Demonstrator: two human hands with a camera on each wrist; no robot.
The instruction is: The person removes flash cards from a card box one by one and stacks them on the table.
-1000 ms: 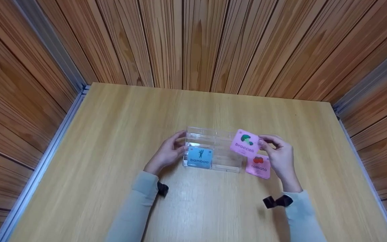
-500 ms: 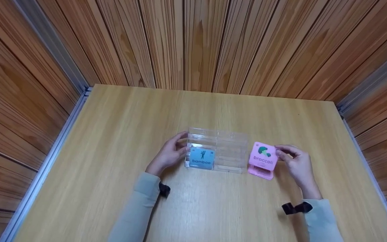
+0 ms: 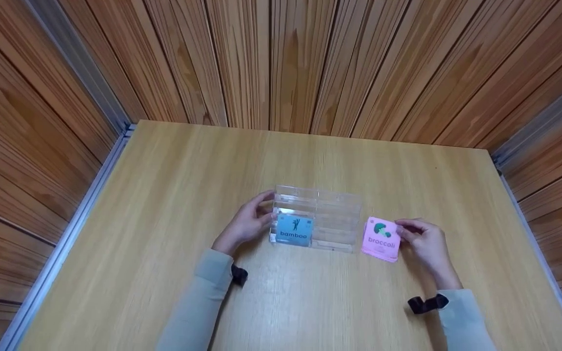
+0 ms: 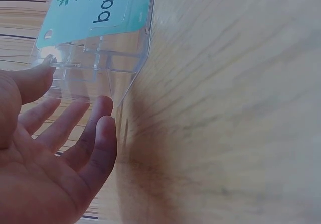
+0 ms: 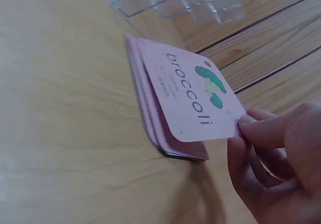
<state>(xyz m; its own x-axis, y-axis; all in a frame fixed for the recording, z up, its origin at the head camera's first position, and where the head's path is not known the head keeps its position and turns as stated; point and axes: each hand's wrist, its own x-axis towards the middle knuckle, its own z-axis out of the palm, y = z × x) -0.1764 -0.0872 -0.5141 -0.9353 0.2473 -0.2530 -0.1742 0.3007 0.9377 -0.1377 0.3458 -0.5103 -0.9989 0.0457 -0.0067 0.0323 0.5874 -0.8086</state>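
A pink broccoli flashcard [image 3: 381,239] is pinched at its upper right corner between thumb and fingers of my right hand [image 3: 426,246]. In the right wrist view the card [image 5: 193,91] lies tilted just over a small pile of pink cards [image 5: 145,98], its pinched corner raised off them. My left hand [image 3: 247,222] holds the left side of a clear plastic stepped rack [image 3: 337,222]. The thumb is on the rack and the fingers are at its side in the left wrist view. A blue bamboo card [image 3: 294,230] stands in the rack's front left slot.
The rack and cards are on a light wooden table [image 3: 281,302]. Wood-plank walls [image 3: 291,63] rise behind it and at both sides, with metal rails [image 3: 66,243] along the edges.
My right hand has brought the broccoli card from in front of the rack's right end, right and down onto the tomato card, which it now covers. The left hand keeps its hold.
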